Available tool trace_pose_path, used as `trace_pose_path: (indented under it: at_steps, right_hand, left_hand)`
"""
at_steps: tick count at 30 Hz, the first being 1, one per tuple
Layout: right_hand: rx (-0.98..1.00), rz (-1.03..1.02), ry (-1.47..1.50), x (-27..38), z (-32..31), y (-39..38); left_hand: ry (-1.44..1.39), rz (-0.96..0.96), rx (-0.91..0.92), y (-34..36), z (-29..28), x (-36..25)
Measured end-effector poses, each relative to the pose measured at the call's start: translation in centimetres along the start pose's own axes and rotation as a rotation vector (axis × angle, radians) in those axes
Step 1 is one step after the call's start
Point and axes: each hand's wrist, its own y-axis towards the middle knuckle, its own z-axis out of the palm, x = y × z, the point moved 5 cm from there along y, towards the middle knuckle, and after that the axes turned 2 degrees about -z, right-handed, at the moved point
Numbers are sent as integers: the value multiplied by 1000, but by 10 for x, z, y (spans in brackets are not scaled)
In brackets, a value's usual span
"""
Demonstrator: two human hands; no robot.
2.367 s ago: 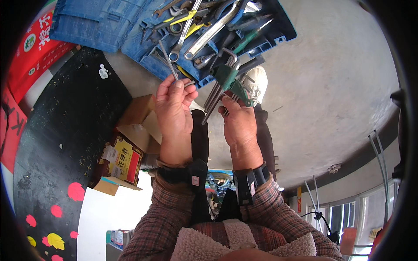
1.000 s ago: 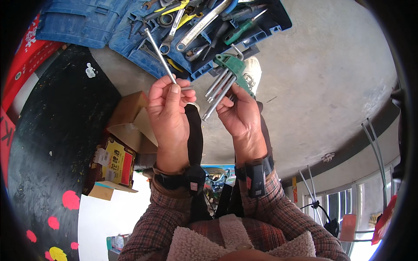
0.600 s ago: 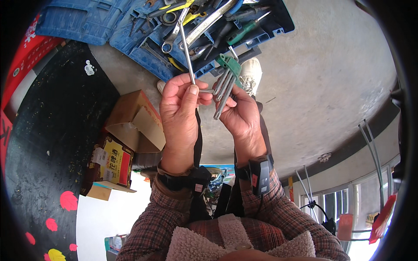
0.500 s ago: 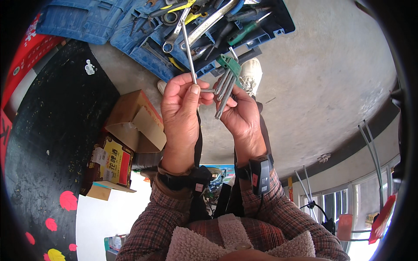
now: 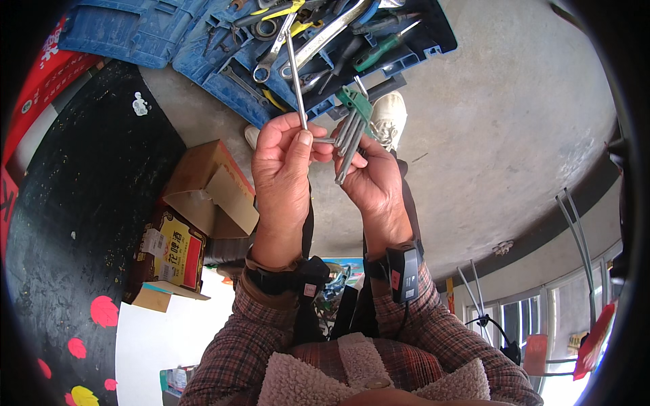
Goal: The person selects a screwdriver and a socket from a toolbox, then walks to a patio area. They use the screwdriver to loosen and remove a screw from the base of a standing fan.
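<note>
Between the thumb and fingers of my left hand [image 5: 281,176] is a long silver L-shaped hex key [image 5: 295,81], its long arm pointing up and its short arm reaching toward the right. My right hand [image 5: 376,189] grips a green plastic holder [image 5: 357,101] with several silver hex keys [image 5: 349,152] in it. The short arm of the loose key meets or nearly meets these keys; whether they touch I cannot tell. Above both hands lies an open blue toolbox [image 5: 118,34] full of wrenches, pliers and a green-handled screwdriver [image 5: 382,53].
A white shoe [image 5: 389,115] is on the grey concrete floor [image 5: 487,135] behind my right hand. At the left are a dark board [image 5: 74,183] with pink and yellow shapes, a red banner [image 5: 34,101] and cardboard boxes [image 5: 203,193]. Metal rods [image 5: 577,237] curve at the lower right.
My two hands have come closer together, the left moving rightward with its hex key toward the holder in the right. Over the last half second they have hardly moved.
</note>
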Motion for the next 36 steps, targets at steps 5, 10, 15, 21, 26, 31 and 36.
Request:
trace_pose_path:
  at_steps: [5,10,15,21,26,31,36]
  right_hand:
    - [74,51,25,0,0,2]
    - [57,48,31,2,-2,1]
    - [38,2,-9,5,-5,1]
    - [75,-19,-44,9,-10,2]
    - [97,-51,-82,11,-10,4]
    - [-5,-261,-290,17,-11,1]
    - [-78,-498,-738,14,1,-10]
  left_hand:
    - [5,-1,0,0,1,1]
    - [7,1,3,-2,2,2]
    - [12,3,-2,-2,2,4]
    - [7,8,-16,-1,1,5]
    - [-4,18,-34,1,0,4]
    - [77,39,-74,2,-6,0]
    - [291,64,-75,4,-8,-2]
